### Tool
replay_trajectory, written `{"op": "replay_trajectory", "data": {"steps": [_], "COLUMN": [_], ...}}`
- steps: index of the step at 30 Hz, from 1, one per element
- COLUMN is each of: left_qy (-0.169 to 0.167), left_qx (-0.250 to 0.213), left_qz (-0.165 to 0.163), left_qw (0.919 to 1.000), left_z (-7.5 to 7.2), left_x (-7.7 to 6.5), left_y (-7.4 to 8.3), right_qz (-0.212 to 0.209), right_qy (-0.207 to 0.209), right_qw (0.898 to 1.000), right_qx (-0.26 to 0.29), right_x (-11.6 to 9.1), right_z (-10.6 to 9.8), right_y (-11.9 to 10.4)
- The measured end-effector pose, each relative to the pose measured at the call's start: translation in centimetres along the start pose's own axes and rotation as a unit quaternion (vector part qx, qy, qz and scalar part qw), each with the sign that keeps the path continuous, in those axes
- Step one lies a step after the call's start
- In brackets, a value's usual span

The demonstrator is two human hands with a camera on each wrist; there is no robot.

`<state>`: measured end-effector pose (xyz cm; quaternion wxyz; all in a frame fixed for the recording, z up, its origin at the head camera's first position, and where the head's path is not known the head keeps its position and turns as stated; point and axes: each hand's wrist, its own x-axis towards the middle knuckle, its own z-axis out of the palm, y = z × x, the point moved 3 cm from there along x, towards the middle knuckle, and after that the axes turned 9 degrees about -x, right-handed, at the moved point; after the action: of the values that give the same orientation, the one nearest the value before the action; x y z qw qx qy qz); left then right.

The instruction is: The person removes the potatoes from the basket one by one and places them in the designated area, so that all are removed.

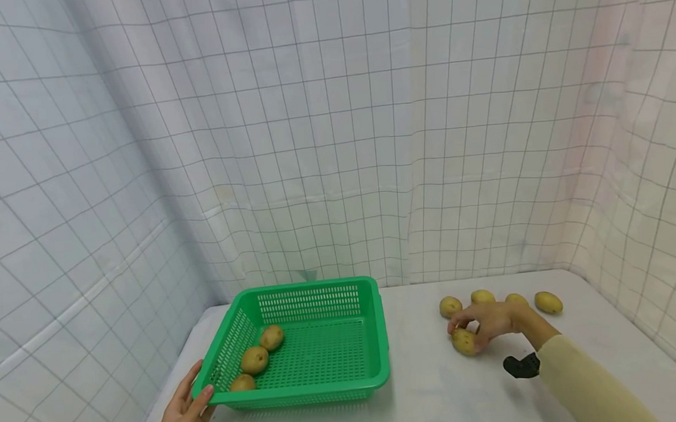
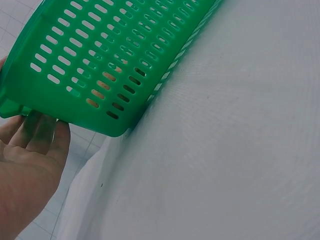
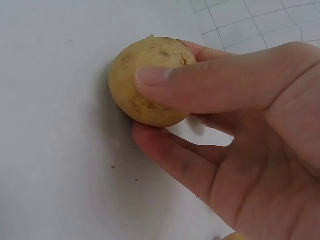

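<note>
While the right hand (image 1: 493, 321) pinches a potato (image 1: 464, 343) between its thumb and fingers, the left hand (image 1: 182, 417) grips the near left corner of a green perforated plastic basket (image 1: 310, 388), its thumb on the rim and its other fingers outside. The pinched potato is well to the right of the basket, at the white-covered table (image 1: 424, 378); whether it touches the surface, I cannot tell. Three basket potatoes (image 1: 254, 360) lie in a slanting row along the left side. Four loose potatoes (image 1: 483, 297) lie on the table just beyond the right hand, one partly hidden behind it. A pale yellow sleeve (image 1: 587, 376) covers the right forearm, and white grid-patterned sheeting (image 1: 334, 128) hangs behind the table.
</note>
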<state>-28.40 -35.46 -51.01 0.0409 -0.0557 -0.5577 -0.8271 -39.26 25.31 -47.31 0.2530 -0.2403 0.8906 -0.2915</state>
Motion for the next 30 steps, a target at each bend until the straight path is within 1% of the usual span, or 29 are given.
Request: {"op": "replay_trajectory", "data": {"steps": [2, 5, 8, 12, 15, 18, 23, 30], "left_qy": [0.004, 0.01, 0.012, 0.01, 0.011, 0.009, 0.004, 0.007], "left_qx": [0.006, 0.01, 0.01, 0.011, 0.011, 0.011, 0.006, 0.002], "left_qz": [-0.004, -0.008, -0.01, -0.016, -0.017, -0.015, -0.009, -0.015], "left_qw": [1.0, 0.9999, 0.9998, 0.9998, 0.9997, 0.9998, 0.9999, 0.9999], "left_z": [0.0, 0.0, -0.1, -0.1, -0.1, -0.1, -0.1, -0.2], "left_x": [0.0, 0.1, 0.1, 0.1, 0.1, 0.1, 0.1, 0.1], "left_y": [0.0, 0.0, 0.0, -0.1, -0.1, -0.1, -0.1, -0.1], "right_qz": [-0.005, -0.002, 0.022, 0.057, 0.067, 0.066, 0.049, 0.006], "right_qy": [0.002, 0.003, 0.001, -0.002, -0.002, 0.0, 0.005, 0.014], "right_qw": [1.0, 0.999, 0.999, 0.998, 0.997, 0.998, 0.999, 1.0], "right_qx": [-0.013, -0.035, -0.038, -0.027, -0.024, -0.022, -0.008, -0.003], "right_x": [0.0, 0.1, 0.1, 0.1, 0.0, -0.1, -0.4, -0.7], "right_z": [-0.2, -0.4, -0.6, -0.6, -0.7, -0.8, -1.2, -2.0], "right_y": [-0.1, -0.3, -0.5, -0.5, -0.5, -0.6, -0.7, -1.6]}}
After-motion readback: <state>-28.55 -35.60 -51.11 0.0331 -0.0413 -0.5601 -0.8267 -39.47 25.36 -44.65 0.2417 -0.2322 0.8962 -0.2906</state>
